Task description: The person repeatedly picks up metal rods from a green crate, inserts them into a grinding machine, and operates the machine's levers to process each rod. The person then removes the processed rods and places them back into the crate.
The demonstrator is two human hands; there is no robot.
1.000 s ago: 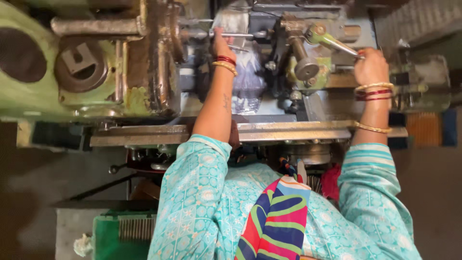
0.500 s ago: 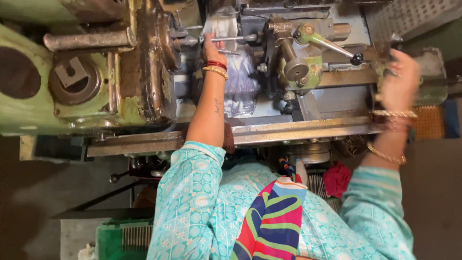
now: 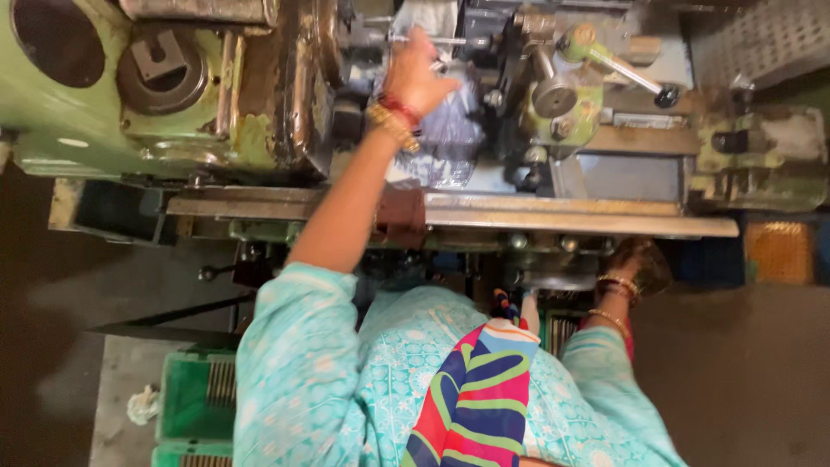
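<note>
Machine workshop: worn green lathe (image 3: pixel 173 95), steel bed rail (image 3: pixel 562 216).

A green lathe (image 3: pixel 104 130) carries the work; clear plastic sheet (image 3: pixel 445 143) lies on its bed (image 3: pixel 562 212), beside the lever (image 3: pixel 618 69); a green crate (image 3: pixel 194 402) sits on the floor

Only one wrapping is here: a clear, crinkled plastic bag (image 3: pixel 445 138) draped over the middle of the green machine (image 3: pixel 173 130), just under my left hand (image 3: pixel 419 78). I see no labels, signs or screens.
</note>
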